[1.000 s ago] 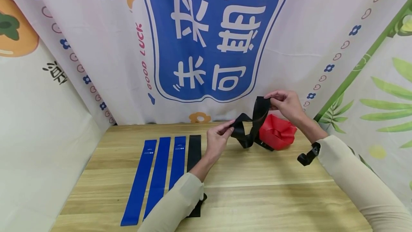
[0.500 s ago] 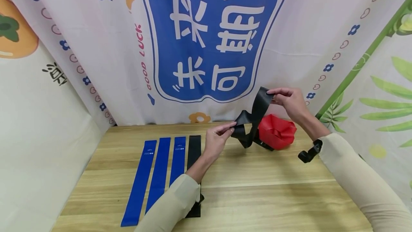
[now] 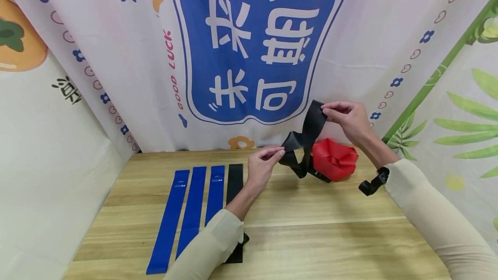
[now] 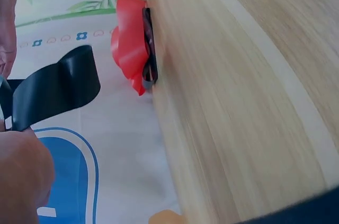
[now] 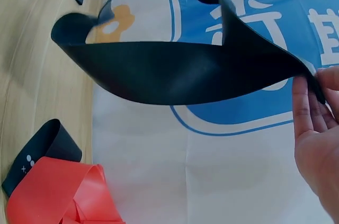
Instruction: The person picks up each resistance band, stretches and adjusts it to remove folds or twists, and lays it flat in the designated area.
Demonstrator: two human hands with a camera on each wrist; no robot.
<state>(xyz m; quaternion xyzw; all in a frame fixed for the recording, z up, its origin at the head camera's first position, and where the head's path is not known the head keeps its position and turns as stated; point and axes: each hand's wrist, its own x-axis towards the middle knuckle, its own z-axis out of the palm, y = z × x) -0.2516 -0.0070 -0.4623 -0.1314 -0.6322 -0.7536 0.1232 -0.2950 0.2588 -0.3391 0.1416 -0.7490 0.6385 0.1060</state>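
Note:
A black resistance band (image 3: 313,121), a wide flat loop, hangs twisted in the air between both hands. At its lower left end, my left hand (image 3: 261,167) pinches it between thumb and fingers. Higher up on the right, my right hand (image 3: 352,121) pinches its upper end. In the right wrist view the band (image 5: 153,73) bows out as an open loop from the right hand (image 5: 318,139). Below and behind it, a crumpled red band (image 3: 335,160) lies on the table, with another black band (image 5: 45,150) beside it.
Three blue bands (image 3: 168,224) lie flat side by side on the wooden table (image 3: 330,237), left of the hands. A flat black band (image 3: 235,180) lies to their right, partly under the left forearm. A printed curtain (image 3: 358,55) hangs behind the table's far edge.
My right hand has risen slightly, drawing the band's upper end up and stretching it more. My left hand stays nearly in place, still pinching the lower end.

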